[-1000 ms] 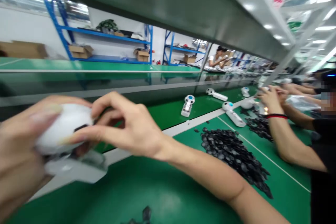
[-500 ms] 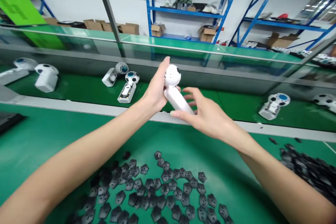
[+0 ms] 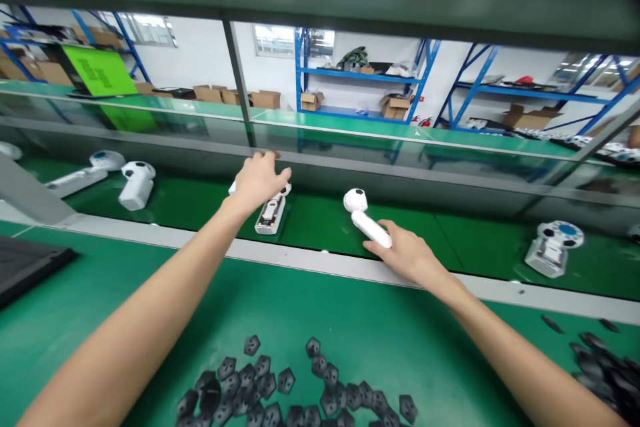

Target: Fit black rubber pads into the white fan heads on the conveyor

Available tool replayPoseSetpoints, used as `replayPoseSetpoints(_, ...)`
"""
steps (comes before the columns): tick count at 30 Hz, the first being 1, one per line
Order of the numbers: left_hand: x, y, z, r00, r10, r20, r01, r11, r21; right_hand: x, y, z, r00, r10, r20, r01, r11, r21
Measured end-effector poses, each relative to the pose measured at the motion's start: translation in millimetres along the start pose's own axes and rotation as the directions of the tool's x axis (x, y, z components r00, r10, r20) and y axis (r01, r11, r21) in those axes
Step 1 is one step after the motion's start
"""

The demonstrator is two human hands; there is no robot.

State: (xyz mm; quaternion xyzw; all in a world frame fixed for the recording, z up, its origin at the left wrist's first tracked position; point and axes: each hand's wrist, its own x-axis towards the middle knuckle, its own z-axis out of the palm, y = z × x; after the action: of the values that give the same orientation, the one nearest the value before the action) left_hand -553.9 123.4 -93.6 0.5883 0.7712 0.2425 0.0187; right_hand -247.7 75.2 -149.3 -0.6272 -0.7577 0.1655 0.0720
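My right hand (image 3: 405, 255) lies on the green conveyor belt (image 3: 320, 223) with its fingers at the lower end of a white handheld device (image 3: 364, 219). That device has a ball head with black patches and lies tilted across the belt. My left hand (image 3: 260, 180) is spread over a second device (image 3: 270, 215), which has an open white body showing its inner parts. The hand hides most of that device's head. I cannot see a firm grip in either hand.
Two more white devices (image 3: 137, 185) stand at the left of the belt, and another (image 3: 553, 248) sits at the right. Black pentagonal pieces (image 3: 280, 387) lie scattered on the green bench, with a denser heap (image 3: 600, 367) at the right. A grey rail (image 3: 325, 261) edges the belt.
The ball-headed device has left my raised hands and now lies on the belt. My hands have moved apart, and my left hand has moved over the open device. The view has swung from sideways to straight ahead.
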Motion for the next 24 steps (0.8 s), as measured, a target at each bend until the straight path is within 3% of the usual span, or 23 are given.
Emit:
replayPoseSetpoints(4, 13, -32, 10.2, 0.992, -0.128, 0.024, 0.127, 0.992, 0.018, -6, -3, -4, 0.992, -0.046, -0.118, 0.035, 0.995, -0.098)
replayPoseSetpoints(7, 16, -54, 21.0, 0.982, -0.189, 0.005, 0.189, 0.982, -0.014, -20, -12, -12, 0.987, -0.092, -0.129, 0.066, 0.979, -0.193)
replayPoseSetpoints(9, 19, -67, 27.1, 0.972, -0.231, 0.033, 0.233, 0.97, -0.073, -32, -20, -15, 0.977, -0.18, -0.113, 0.155, 0.968, -0.199)
replayPoseSetpoints(12, 26, -81, 33.4, 0.949, -0.296, 0.108, 0.312, 0.926, -0.21, -50, -37, -13, 0.936, -0.351, -0.021, 0.35, 0.937, -0.016)
replayPoseSetpoints(14, 31, -84, 34.7, 0.929, -0.321, 0.183, 0.365, 0.869, -0.334, -60, -47, -7, 0.882, -0.464, 0.078, 0.449, 0.88, 0.157)
replayPoseSetpoints(17, 32, -79, 29.3, 0.918, -0.275, 0.285, 0.39, 0.752, -0.531, -70, -56, 5, 0.794, -0.584, 0.169, 0.531, 0.802, 0.273)
replayPoseSetpoints(19, 28, -70, 20.0, 0.934, -0.206, 0.292, 0.354, 0.646, -0.677, -73, -58, 11, 0.756, -0.621, 0.206, 0.567, 0.779, 0.269)
replayPoseSetpoints(22, 22, -51, -0.3, 0.96, -0.102, 0.261, 0.28, 0.319, -0.905, -74, -57, 14, 0.7, -0.667, 0.255, 0.619, 0.745, 0.25)
replayPoseSetpoints(24, 18, -38, -15.2, 0.967, -0.065, 0.248, 0.254, 0.13, -0.958, -75, -56, 14, 0.674, -0.684, 0.278, 0.649, 0.728, 0.221)
